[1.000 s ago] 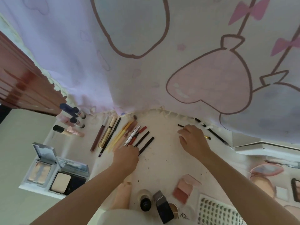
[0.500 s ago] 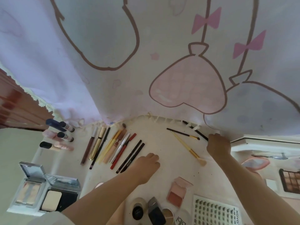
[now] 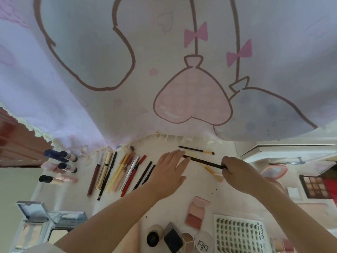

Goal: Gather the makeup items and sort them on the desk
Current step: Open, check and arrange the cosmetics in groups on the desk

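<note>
My right hand (image 3: 238, 171) grips one end of a long black brush (image 3: 204, 161) and holds it across the white desk (image 3: 182, 194). My left hand (image 3: 169, 170) lies flat with straight fingers, and its fingertips touch the brush's other end. A yellow-handled brush (image 3: 209, 169) lies under the black one. A thin black brush with a gold ferrule (image 3: 196, 149) lies just behind. To the left, a row of pencils, pens and lip tubes (image 3: 120, 172) lies side by side.
Small bottles (image 3: 61, 166) lie at far left, open powder compacts (image 3: 47, 227) at front left. A blush compact (image 3: 197, 212), jars (image 3: 171, 236) and a lash sheet (image 3: 238, 234) sit in front. An eyeshadow palette (image 3: 314, 185) lies at right. A patterned curtain (image 3: 164, 70) hangs behind.
My right hand has picked the long black brush from the curtain's edge and brought it left over the desk. My left hand moved right and forward to touch its tip.
</note>
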Demonstrator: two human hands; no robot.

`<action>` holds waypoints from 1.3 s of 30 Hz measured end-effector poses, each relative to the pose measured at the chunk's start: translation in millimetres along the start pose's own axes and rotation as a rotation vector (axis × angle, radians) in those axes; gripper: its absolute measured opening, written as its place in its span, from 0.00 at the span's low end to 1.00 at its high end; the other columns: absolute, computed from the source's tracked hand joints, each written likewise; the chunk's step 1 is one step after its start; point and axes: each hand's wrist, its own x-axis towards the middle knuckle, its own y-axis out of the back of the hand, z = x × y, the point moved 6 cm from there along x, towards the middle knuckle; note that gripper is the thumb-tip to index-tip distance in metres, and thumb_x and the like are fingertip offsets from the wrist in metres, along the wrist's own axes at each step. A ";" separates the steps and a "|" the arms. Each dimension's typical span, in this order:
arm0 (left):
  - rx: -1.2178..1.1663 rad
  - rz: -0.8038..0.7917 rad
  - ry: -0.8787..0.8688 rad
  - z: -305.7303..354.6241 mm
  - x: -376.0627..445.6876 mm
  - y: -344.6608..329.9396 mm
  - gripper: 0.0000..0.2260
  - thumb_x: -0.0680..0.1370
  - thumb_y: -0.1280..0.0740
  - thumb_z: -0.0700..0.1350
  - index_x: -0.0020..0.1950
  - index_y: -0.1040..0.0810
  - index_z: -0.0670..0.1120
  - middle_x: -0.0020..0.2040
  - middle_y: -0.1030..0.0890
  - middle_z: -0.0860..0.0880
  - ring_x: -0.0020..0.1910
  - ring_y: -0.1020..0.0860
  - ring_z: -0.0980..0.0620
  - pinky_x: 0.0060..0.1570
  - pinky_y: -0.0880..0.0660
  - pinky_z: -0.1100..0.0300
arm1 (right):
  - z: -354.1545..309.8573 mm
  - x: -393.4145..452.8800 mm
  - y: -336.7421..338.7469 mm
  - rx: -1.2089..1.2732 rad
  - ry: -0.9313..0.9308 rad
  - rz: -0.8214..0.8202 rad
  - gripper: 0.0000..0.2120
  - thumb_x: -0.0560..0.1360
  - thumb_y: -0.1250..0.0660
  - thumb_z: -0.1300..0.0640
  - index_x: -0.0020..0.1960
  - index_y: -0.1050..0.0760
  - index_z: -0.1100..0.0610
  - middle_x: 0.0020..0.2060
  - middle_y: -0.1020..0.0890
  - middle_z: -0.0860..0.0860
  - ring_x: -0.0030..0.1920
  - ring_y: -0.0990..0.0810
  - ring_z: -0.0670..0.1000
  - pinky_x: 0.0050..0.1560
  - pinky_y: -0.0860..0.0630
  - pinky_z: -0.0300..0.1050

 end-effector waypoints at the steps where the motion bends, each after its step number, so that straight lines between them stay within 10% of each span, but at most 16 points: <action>1: 0.008 0.095 -0.052 5.3 2.2 9.2 0.20 0.59 0.22 0.53 0.47 0.17 0.45 0.46 0.17 0.47 0.45 0.18 0.49 0.45 0.21 0.55 | -11.2 -5.9 0.4 0.049 0.075 -0.030 0.08 0.77 0.46 0.59 0.39 0.36 0.53 0.32 0.33 0.46 0.31 0.33 0.44 0.29 0.39 0.35; 5: -0.009 0.112 -0.117 1.0 -3.5 23.6 0.12 0.72 0.35 0.50 0.32 0.21 0.47 0.28 0.23 0.52 0.24 0.26 0.56 0.24 0.31 0.68 | -45.2 -16.5 1.2 0.078 0.286 -0.161 0.11 0.79 0.48 0.57 0.39 0.36 0.52 0.31 0.33 0.45 0.32 0.34 0.45 0.32 0.39 0.37; 9: 0.004 -0.230 -0.019 -20.2 -24.9 11.4 0.18 0.81 0.51 0.53 0.54 0.27 0.44 0.46 0.23 0.49 0.42 0.23 0.50 0.35 0.33 0.61 | -62.3 -22.1 -3.7 0.067 0.388 -0.215 0.11 0.80 0.50 0.53 0.44 0.34 0.57 0.29 0.32 0.48 0.29 0.35 0.46 0.33 0.38 0.42; 18: -0.485 -0.423 0.171 -76.6 -46.9 29.3 0.14 0.80 0.44 0.48 0.33 0.35 0.53 0.29 0.31 0.56 0.28 0.34 0.62 0.35 0.33 0.75 | -68.0 -16.1 18.9 -0.087 0.400 -0.024 0.10 0.80 0.50 0.52 0.43 0.35 0.54 0.31 0.32 0.45 0.32 0.33 0.46 0.37 0.39 0.40; 23: -0.415 -0.433 0.381 -118.4 -77.3 27.5 0.11 0.80 0.44 0.49 0.39 0.29 0.48 0.30 0.30 0.56 0.28 0.32 0.62 0.29 0.34 0.74 | -58.1 -14.4 44.7 0.101 0.402 0.125 0.13 0.79 0.47 0.56 0.37 0.35 0.48 0.29 0.29 0.43 0.32 0.29 0.47 0.34 0.37 0.37; 28: -0.445 -0.428 0.317 -84.9 -79.7 11.2 0.13 0.80 0.46 0.51 0.38 0.31 0.48 0.31 0.30 0.54 0.27 0.32 0.60 0.30 0.33 0.70 | -91.9 -7.3 13.3 0.086 0.495 0.038 0.15 0.79 0.49 0.57 0.55 0.27 0.62 0.49 0.21 0.55 0.50 0.24 0.53 0.50 0.32 0.41; 39: -0.501 -0.347 0.346 -82.4 -83.8 13.4 0.16 0.80 0.45 0.50 0.44 0.27 0.39 0.29 0.31 0.53 0.26 0.35 0.59 0.32 0.32 0.72 | -100.0 1.5 -15.0 0.207 0.485 -0.095 0.14 0.80 0.47 0.57 0.59 0.27 0.59 0.38 0.31 0.38 0.35 0.32 0.34 0.41 0.35 0.24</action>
